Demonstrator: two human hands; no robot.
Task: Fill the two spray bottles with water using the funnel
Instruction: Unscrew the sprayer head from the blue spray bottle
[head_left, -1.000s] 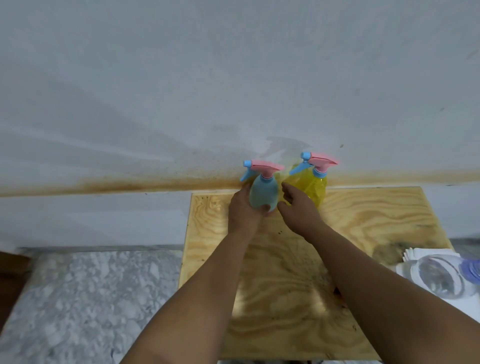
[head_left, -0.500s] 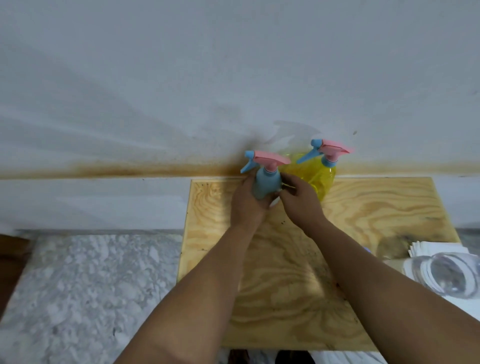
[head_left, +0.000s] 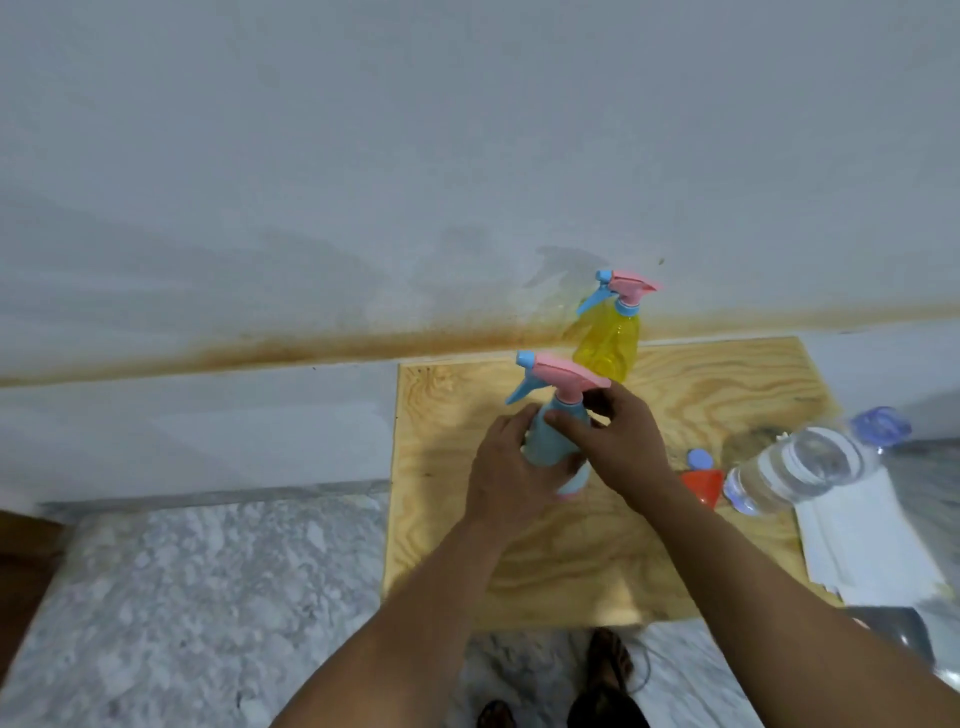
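Blue spray bottle (head_left: 553, 441) is over the middle of the plywood board (head_left: 675, 545); my left hand (head_left: 511, 475) wraps its body, and my right hand (head_left: 621, 441) has fingers curled at its neck under the pink trigger head. Yellow spray bottle (head_left: 608, 340) stands at the wall. Red funnel (head_left: 702, 484) and clear water bottle (head_left: 795, 467) lie just right of my right wrist.

**Your arms and feet, as the head camera sees them**

Your two forearms come up from the bottom edge bare: any sleeve ends out of view. Your left hand (head_left: 511, 475) and right hand (head_left: 618, 441) wear nothing (no ring, watch or glove shows). Below, your feet (head_left: 608, 670) stand in dark, open strapped sandals, partly cut off by the edge; their detail is too dim to make out.
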